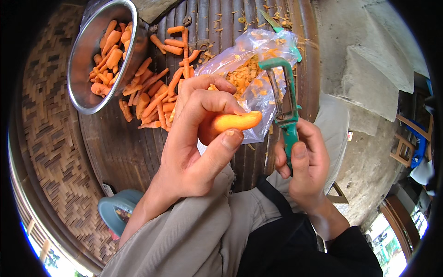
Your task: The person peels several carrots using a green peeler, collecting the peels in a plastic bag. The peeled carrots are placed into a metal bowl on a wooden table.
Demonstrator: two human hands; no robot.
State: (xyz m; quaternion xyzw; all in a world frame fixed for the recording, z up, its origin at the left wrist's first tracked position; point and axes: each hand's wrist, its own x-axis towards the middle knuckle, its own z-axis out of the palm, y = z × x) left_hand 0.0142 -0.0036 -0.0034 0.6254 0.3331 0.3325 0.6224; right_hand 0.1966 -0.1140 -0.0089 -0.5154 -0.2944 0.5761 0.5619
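My left hand (pixel 197 138) is closed around a short orange carrot (pixel 238 121), its smooth, pale tip pointing right between thumb and fingers. In my right hand (pixel 308 159) is a Y-shaped vegetable peeler (pixel 290 121) with a green handle, held upright by its grip. A small gap separates its metal blade from the carrot. Behind both hands lies a clear plastic bag (pixel 256 45), spread wide, with a heap of orange peelings (pixel 244 74) in it. Several loose carrots (pixel 152 100) are piled just left of the bag, partly hidden by my left hand.
A steel bowl (pixel 78 83) holding several carrots tilts at the upper left. Beyond the bag, a green-handled knife (pixel 271 21) rests on the bamboo-slat bench (pixel 121 149) among scattered scraps. A blue-grey bucket (pixel 110 207) stands lower left by a woven bamboo wall (pixel 52 138).
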